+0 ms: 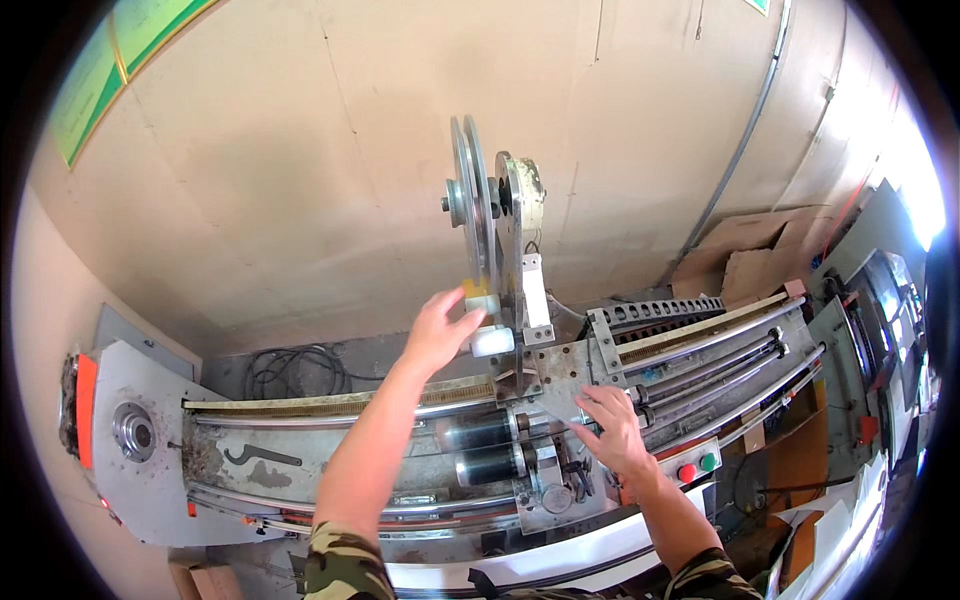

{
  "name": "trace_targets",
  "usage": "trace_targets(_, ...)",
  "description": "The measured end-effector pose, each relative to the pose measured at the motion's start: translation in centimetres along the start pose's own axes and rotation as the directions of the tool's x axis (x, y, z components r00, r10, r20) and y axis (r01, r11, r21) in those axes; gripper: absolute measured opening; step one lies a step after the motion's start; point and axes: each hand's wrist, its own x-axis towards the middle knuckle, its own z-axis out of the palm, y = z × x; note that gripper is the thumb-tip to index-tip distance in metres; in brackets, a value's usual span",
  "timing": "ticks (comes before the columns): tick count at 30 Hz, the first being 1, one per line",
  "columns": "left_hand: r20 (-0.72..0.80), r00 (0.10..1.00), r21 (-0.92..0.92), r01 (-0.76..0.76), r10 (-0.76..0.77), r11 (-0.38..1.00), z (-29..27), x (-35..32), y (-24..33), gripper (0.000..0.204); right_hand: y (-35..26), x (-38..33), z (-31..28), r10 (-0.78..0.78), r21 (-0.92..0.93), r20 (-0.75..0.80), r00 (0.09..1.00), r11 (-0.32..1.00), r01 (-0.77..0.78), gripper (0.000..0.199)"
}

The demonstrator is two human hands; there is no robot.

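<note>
My left hand [440, 332] reaches up to a small white roller [484, 303] with a yellow patch on top. Its thumb and forefinger close on the near side of that roller. Just below sits a second white roller [492, 342]. Above them a large, thin metal reel [470, 200] stands upright on a metal arm. Over the carriage plate [562, 375] of a long machine, my right hand [612, 428] has its fingers apart and holds nothing that I can see. Two dark cylinders [485, 448] lie between my forearms.
Long metal rails [330, 416] run left and right along the machine bed. A hook spanner [262, 456] lies on the bed at left. Red [687, 473] and green [708, 462] push buttons sit beside my right forearm. Coiled black cable [290, 372] and cardboard [750, 262] are by the wall.
</note>
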Motion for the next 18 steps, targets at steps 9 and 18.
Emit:
trace_targets(9,0.08,0.997,-0.058,0.023,-0.018,0.998,1.1,-4.7,6.6,0.026,-2.6,6.3,1.6,0.168,0.313,-0.075,0.983,0.94,-0.137,0.034)
trace_targets(18,0.153,0.979,-0.355,0.18,-0.133,0.918,-0.6,-8.0,12.8,0.022,-7.0,9.4,3.7,0.032,0.458,0.238,0.971,0.877,-0.142,0.025)
